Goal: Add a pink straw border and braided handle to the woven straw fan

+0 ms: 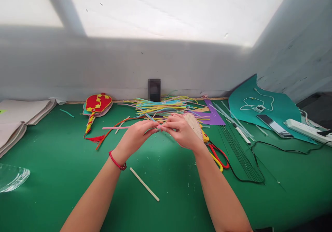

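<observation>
My left hand (pixel 138 133) and my right hand (pixel 181 130) meet over the middle of the green table (pixel 64 176), fingertips pinched together. Between them runs a thin pink pipe cleaner (pixel 114 127) that sticks out to the left of my left hand. A red cord bracelet circles my left wrist. Just behind my hands lies a heap of coloured pipe cleaners (pixel 163 106). A ribbed beige piece (pixel 194 124) shows behind my right hand.
A red and yellow fan-shaped ornament (pixel 96 108) lies at the back left. Red and yellow scissors (pixel 219 155), green wires (pixel 240 149), a black cable, purple sheet (pixel 214 116), teal sheet (pixel 259 102) with phone (pixel 275 125), power strip (pixel 307 130), white stick (pixel 144 184), glass dish (pixel 11 177).
</observation>
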